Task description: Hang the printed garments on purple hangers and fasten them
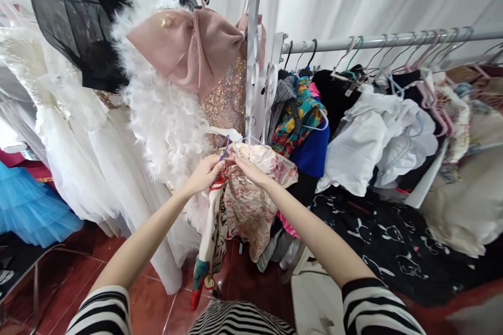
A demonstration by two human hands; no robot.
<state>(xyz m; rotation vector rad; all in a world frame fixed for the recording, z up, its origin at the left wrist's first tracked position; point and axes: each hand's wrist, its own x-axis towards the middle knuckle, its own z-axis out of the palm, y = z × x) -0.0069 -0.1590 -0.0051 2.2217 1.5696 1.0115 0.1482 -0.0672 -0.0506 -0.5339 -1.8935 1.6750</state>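
My left hand (204, 174) is closed around a purple hanger (225, 147) that carries a long patterned garment with red trim (210, 241). My right hand (245, 167) pinches the top of a pale floral garment (255, 199) right beside it. Both hands meet in front of the white upright pole (253, 47) of the clothes rack. My sleeves are black-and-white striped.
A silver rail (393, 40) runs right, crowded with hangers, white tops (377, 141) and a colourful print piece (301, 115). Left hang a white feathered dress (165, 115), a pink bow (192, 47) and black tulle (66, 15). Blue tulle (31, 209) lies low left; red tile floor (157, 298).
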